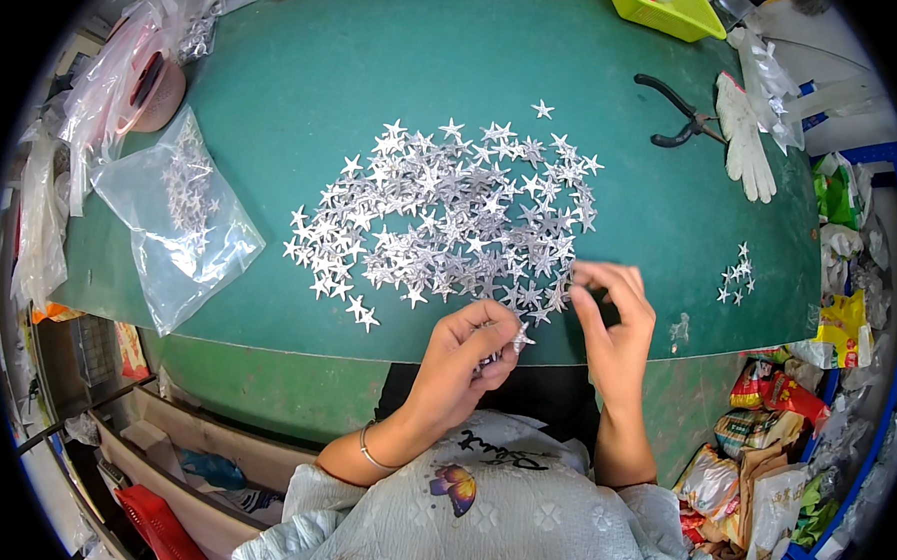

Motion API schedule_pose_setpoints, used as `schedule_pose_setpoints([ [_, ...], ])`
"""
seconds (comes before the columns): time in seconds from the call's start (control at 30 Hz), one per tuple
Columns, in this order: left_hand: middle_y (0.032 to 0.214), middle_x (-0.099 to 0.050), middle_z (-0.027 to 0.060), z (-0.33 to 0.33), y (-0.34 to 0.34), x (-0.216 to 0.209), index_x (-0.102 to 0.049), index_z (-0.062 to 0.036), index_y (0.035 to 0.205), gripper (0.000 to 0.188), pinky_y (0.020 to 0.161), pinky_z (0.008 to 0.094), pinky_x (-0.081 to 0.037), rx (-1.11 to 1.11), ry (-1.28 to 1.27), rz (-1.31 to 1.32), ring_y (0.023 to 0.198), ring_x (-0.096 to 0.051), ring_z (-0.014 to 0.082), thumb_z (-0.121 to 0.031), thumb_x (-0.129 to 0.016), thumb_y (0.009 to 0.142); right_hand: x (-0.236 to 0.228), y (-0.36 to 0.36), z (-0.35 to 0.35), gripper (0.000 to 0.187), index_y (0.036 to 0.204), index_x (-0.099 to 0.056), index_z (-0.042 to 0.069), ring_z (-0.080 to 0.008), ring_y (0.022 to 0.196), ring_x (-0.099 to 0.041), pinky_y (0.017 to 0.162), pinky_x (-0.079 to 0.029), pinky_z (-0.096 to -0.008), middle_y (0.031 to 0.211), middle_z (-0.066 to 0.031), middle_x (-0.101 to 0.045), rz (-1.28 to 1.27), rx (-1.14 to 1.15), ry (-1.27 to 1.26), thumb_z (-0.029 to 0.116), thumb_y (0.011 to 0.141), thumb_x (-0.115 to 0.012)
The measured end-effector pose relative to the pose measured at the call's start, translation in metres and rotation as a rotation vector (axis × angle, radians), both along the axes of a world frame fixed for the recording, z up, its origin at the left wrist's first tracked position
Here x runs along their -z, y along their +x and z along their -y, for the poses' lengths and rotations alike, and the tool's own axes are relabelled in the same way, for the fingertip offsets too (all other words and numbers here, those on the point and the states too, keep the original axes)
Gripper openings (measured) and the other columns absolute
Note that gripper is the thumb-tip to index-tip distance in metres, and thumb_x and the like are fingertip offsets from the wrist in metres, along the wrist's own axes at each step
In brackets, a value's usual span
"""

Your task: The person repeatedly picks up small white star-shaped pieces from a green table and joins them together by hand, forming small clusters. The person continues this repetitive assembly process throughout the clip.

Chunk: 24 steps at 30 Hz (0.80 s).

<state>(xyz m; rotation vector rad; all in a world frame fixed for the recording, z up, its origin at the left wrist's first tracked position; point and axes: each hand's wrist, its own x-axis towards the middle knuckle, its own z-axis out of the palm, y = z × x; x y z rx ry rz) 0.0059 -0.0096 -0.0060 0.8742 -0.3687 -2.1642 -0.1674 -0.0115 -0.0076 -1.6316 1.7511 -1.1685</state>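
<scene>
A wide pile of small silver starfish-shaped pieces (442,210) lies spread over the middle of the green table. My left hand (470,351) is closed at the near table edge, its fingers curled around several of these pieces. One starfish piece (523,338) sticks out at its thumb and fingertips. Just right of it, my right hand (622,323) hovers at the pile's near right edge, thumb and fingers apart. Its fingertips are slightly blurred and come close to the outermost pieces; I see nothing between them.
A clear plastic bag (185,229) with more starfish pieces lies at left, near a pink basket (158,95). Black-handled pliers (681,115) and a white glove (745,143) rest at far right. A small starfish group (738,276) sits at right. A yellow-green basket (670,11) stands at the back.
</scene>
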Motion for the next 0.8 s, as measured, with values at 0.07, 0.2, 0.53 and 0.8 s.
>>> schedule_pose_setpoints([
  [0.07, 0.064, -0.049, 0.006, 0.002, 0.0, 0.0, -0.047, -0.0039, 0.079, 0.015, 0.041, 0.0179, -0.026, -0.016, 0.012, -0.02, 0.048, -0.036, 0.0061, -0.016, -0.048, 0.088, 0.006, 0.001, 0.011, 0.022, 0.093, -0.063, 0.001, -0.0255, 0.083, -0.052, 0.072, -0.041, -0.0325, 0.088, -0.0092, -0.059, -0.18, 0.03, -0.101, 0.001, 0.071, -0.067],
  [0.2, 0.065, -0.051, 0.0104, 0.002, 0.002, 0.0, -0.046, -0.0032, 0.08, 0.013, 0.038, 0.0186, -0.025, -0.034, -0.035, -0.057, 0.045, -0.037, 0.0072, -0.014, -0.045, 0.087, 0.008, 0.004, 0.02, 0.022, 0.093, -0.064, 0.002, -0.0262, 0.082, -0.051, 0.072, -0.039, -0.0341, 0.087, -0.0087, -0.057, -0.429, -0.027, -0.092, 0.003, 0.071, -0.068],
  [0.53, 0.075, -0.057, 0.0142, 0.003, 0.002, -0.005, -0.056, 0.0043, 0.095, 0.019, 0.035, 0.0166, -0.025, -0.018, -0.054, -0.027, 0.048, -0.043, 0.0094, -0.009, -0.045, 0.088, 0.003, -0.002, 0.011, 0.014, 0.09, -0.065, -0.002, -0.0167, 0.072, -0.051, 0.064, -0.041, -0.0266, 0.08, -0.0076, -0.059, 0.011, -0.025, -0.099, -0.004, 0.077, -0.062],
  [0.8, 0.076, -0.052, 0.0057, -0.003, 0.007, -0.001, -0.057, 0.0031, 0.096, 0.015, 0.038, 0.0156, -0.027, -0.025, -0.064, -0.017, 0.053, -0.043, 0.0066, -0.005, -0.047, 0.089, -0.01, 0.018, -0.019, 0.016, 0.096, -0.063, -0.005, -0.0149, 0.077, -0.057, 0.066, -0.045, -0.0253, 0.082, -0.012, -0.063, 0.625, -0.072, 0.146, -0.006, 0.081, -0.057],
])
